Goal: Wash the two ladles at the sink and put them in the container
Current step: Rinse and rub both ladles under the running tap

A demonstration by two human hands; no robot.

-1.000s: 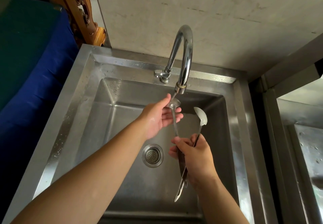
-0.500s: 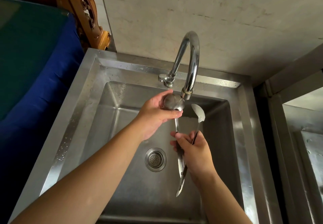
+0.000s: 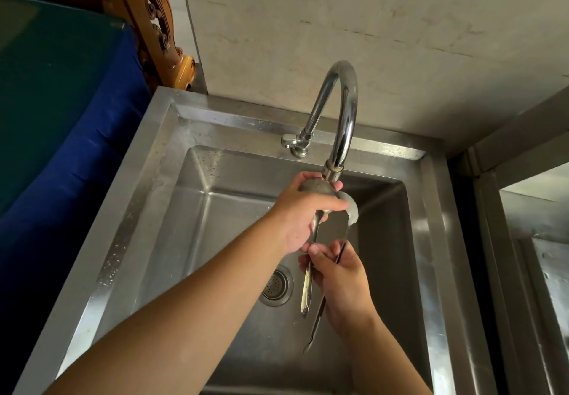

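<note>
Two steel ladles stand upright over the steel sink (image 3: 234, 210), bowls up. My right hand (image 3: 341, 280) grips both handles together. The first ladle (image 3: 314, 190) has its bowl right under the faucet spout (image 3: 335, 148), and my left hand (image 3: 300, 213) is wrapped around that bowl. The second ladle (image 3: 352, 206) shows its bowl just to the right, behind my left fingers. Both handle ends hang below my right hand. I cannot make out a water stream.
The drain strainer (image 3: 276, 285) lies in the sink floor left of the handles. A blue and green covered surface (image 3: 61, 117) lies left of the sink, with carved wood (image 3: 160, 34) behind. A second steel unit (image 3: 538, 256) adjoins on the right.
My left hand has closed around the first ladle's bowl under the spout. Both ladles have risen closer to the faucet, and the second bowl now sits next to the first.
</note>
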